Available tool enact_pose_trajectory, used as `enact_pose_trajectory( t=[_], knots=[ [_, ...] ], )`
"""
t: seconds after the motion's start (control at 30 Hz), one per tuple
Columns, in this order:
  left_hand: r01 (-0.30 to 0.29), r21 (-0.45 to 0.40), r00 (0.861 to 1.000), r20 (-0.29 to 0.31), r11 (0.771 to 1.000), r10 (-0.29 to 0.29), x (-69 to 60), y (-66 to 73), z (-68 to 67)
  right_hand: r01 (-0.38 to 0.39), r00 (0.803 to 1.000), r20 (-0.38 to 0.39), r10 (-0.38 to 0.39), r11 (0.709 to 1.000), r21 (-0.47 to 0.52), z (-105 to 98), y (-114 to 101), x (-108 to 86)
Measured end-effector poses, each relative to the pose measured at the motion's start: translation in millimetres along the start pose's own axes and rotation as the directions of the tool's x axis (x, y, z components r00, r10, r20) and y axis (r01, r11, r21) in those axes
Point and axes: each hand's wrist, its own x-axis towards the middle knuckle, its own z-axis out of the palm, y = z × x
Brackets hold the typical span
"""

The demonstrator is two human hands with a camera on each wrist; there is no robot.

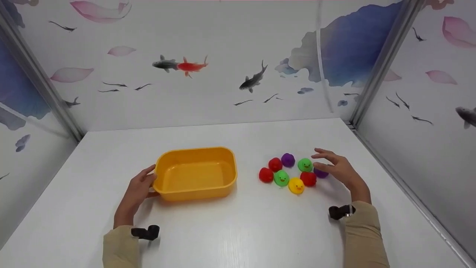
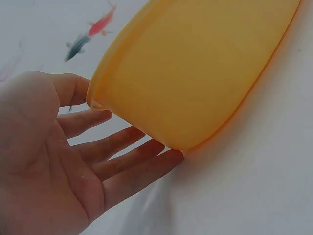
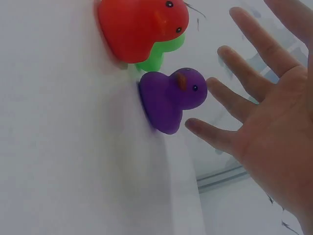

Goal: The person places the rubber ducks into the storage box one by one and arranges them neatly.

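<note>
A yellow plastic tub [image 1: 195, 195] stands on the white table. My left hand [image 1: 137, 190] holds its left end. In the left wrist view the thumb lies at the tub's rim, its tip hidden, and the other fingertips touch the outer wall. To the right sits a loose group of small rubber ducks: red [image 1: 266, 175], green [image 1: 282, 178], yellow [image 1: 296, 185] and purple [image 1: 288, 160]. My right hand [image 1: 340, 171] hovers at the group's right side with fingers spread, holding nothing. Nearest to it is another purple duck [image 3: 168, 98], partly covered by the hand in the head view.
White panels [image 1: 219, 100] printed with fish and petals enclose the table [image 1: 230, 230] at the back and sides. Metal posts [image 1: 386, 63] stand at the corners. Each wrist wears a small black camera [image 1: 147, 232]. Table surface lies between the tub and the ducks.
</note>
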Motion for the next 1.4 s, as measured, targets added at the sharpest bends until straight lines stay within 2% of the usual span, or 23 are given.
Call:
enact_pose_trajectory(
  t=[0.2, 0.33, 0.53, 0.73, 0.9, 1.07, 1.23, 1.4],
  knots=[
    [-0.010, -0.025, 1.000, 0.009, 1.000, 0.010, 0.3, -1.8, -1.2, -0.045, 0.999, -0.018, 0.046, 0.999, 0.028, -0.5, 13.6, -1.6],
    [-0.013, -0.031, 1.000, 0.005, 0.999, 0.013, 0.7, -2.2, -1.4, -0.121, 0.993, -0.012, 0.121, 0.992, 0.030, -2.0, 19.5, -3.6],
    [0.009, -0.023, 1.000, -0.001, 1.000, -0.009, 0.7, -3.7, -1.8, -0.275, 0.961, 0.014, 0.275, 0.961, 0.009, -4.0, 20.6, -5.1],
    [-0.001, -0.018, 1.000, -0.001, 1.000, 0.001, 1.5, -5.4, -2.4, -0.347, 0.938, 0.007, 0.347, 0.938, -0.010, -4.8, 19.9, -5.0],
    [0.010, -0.009, 1.000, -0.005, 1.000, -0.010, 1.8, -5.3, -2.3, -0.372, 0.928, 0.005, 0.372, 0.928, -0.022, -4.6, 17.9, -3.5],
    [0.019, -0.026, 1.000, -0.010, 0.999, -0.019, 2.5, -4.2, -1.3, -0.374, 0.927, -0.005, 0.374, 0.926, -0.045, -4.0, 13.8, 0.0],
    [0.019, -0.048, 1.000, -0.007, 0.999, -0.019, 4.3, -3.9, -0.1, -0.354, 0.935, -0.015, 0.354, 0.932, -0.077, -5.0, 5.7, 2.0],
    [0.022, -0.037, 1.000, -0.011, 0.999, -0.022, 3.0, -5.8, 0.2, -0.303, 0.953, -0.015, 0.303, 0.952, -0.047, -5.2, -8.3, -0.7]
  ],
)
